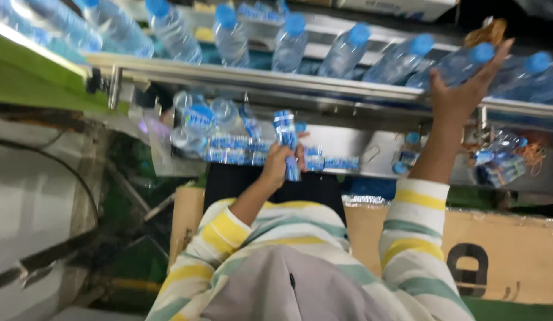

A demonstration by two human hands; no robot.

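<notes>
Conveyor (241,80) line, capped bottles passing above a cardboard box (514,249).
Left hand (280,161) clamped on a stack of blue labels (286,139); my right hand (463,89), well apart, fingers spread, touches a bottle (460,64) on the belt.

The person is wearing a long-sleeved striped top, its bands running white, yellow and pale green around both arms. The left sleeve (229,229) is ending just short of the wrist, and the right sleeve (414,232) is doing the same, leaving both hands bare. A plain grey panel (288,285) is covering the chest between them.
</notes>
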